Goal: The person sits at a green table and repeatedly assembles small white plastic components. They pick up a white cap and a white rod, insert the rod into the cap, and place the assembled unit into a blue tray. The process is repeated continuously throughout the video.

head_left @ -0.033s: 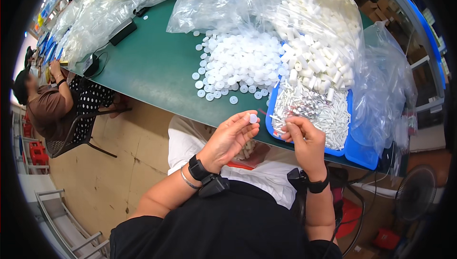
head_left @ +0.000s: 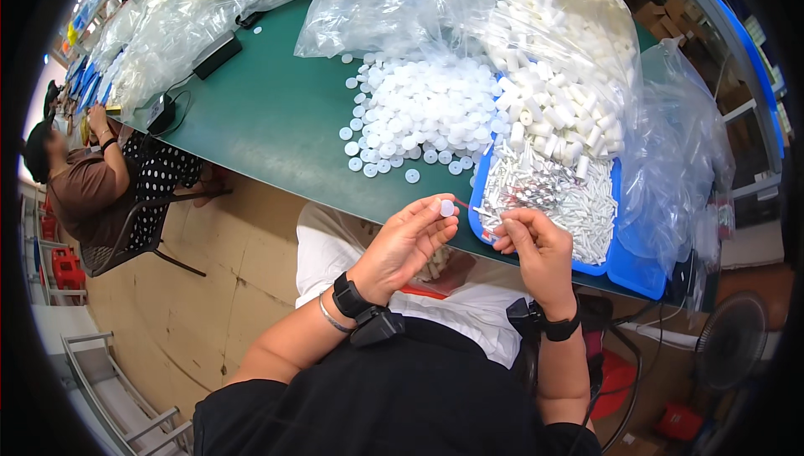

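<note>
Overhead, the green table (head_left: pixel 268 113) fills the upper half of the view, its near edge running just above both hands. Beyond its left end a second person (head_left: pixel 84 180) sits on a chair over a tan floor (head_left: pixel 209 288). Clear plastic bags (head_left: pixel 394 4) lie along the far side of the table; one large bag (head_left: pixel 561 62) on the right holds white tubes. A blue tray (head_left: pixel 624 259) at the near right edge carries small white and silvery pieces. A loose heap of white round caps (head_left: pixel 427 113) lies spread in the middle of the table, just left of the tray.

Left hand (head_left: pixel 406 242): raised in front of the table edge, palm turned up, wrist strapped with a black band. Its grip is closed, thumb and fingertips pinching a single white cap (head_left: pixel 447 207), held just off the table edge near the tray's left corner.

Right hand (head_left: pixel 536 247): beside the tray's near edge, fingers curled together. Its grip looks closed on something small; what it is cannot be told. A thin red line shows between the two hands.
</note>
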The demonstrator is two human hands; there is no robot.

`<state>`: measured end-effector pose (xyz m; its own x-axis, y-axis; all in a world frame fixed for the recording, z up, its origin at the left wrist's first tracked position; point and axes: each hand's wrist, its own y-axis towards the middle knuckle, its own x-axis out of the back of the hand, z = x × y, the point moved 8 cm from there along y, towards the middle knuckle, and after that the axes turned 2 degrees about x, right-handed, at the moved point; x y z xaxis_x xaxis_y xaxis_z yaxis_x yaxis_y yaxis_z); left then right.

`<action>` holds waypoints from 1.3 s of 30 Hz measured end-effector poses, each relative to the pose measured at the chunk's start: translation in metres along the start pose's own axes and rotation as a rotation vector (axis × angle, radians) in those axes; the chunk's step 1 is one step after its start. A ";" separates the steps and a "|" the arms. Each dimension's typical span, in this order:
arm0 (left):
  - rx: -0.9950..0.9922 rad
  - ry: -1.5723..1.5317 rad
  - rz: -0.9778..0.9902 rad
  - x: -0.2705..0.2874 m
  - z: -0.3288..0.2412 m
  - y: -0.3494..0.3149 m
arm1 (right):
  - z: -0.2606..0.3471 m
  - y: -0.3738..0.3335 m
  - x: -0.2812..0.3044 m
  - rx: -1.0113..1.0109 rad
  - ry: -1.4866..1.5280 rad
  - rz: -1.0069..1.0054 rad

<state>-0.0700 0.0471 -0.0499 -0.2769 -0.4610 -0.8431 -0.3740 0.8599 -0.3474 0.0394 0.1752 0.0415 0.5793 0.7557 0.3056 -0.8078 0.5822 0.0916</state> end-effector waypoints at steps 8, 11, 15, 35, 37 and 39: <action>0.024 -0.025 0.022 -0.011 -0.002 -0.004 | -0.011 -0.006 0.002 -0.066 0.041 0.077; 0.015 0.048 0.022 -0.012 -0.002 -0.003 | -0.013 -0.007 0.004 -0.078 0.038 0.072; -0.022 0.234 0.013 -0.017 -0.007 -0.006 | -0.010 -0.006 0.007 -0.068 0.009 0.070; 0.085 0.109 0.049 -0.011 0.002 -0.001 | 0.019 -0.008 -0.009 0.275 -0.371 0.150; 0.103 0.095 0.054 -0.014 0.003 -0.002 | 0.028 -0.010 -0.008 0.413 -0.463 0.100; 0.124 0.106 0.060 -0.016 0.005 -0.004 | 0.032 -0.010 -0.006 0.411 -0.475 0.052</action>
<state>-0.0598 0.0523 -0.0375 -0.3893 -0.4231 -0.8182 -0.2438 0.9039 -0.3514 0.0405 0.1557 0.0689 0.5028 0.5095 0.6983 -0.8642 0.3138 0.3933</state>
